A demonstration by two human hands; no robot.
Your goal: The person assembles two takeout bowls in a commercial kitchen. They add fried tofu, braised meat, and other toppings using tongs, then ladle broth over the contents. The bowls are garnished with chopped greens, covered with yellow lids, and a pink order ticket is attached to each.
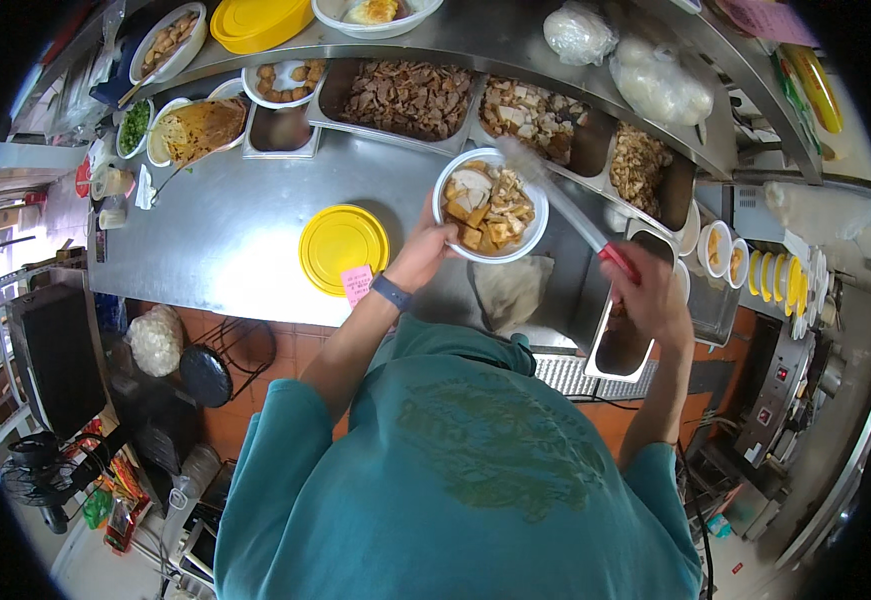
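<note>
Round white bowl (pixel 539 222), gripped in my left hand (pixel 427 248), lies up-left of my right hand (pixel 648 292), which clasps a slanting red-handled metal utensil (pixel 574 211).

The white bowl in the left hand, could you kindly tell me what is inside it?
In the white bowl, pale slices lie at the left, golden-brown chunks below them, and chopped pieces at the right. They hide the bowl's bottom from view.
</note>
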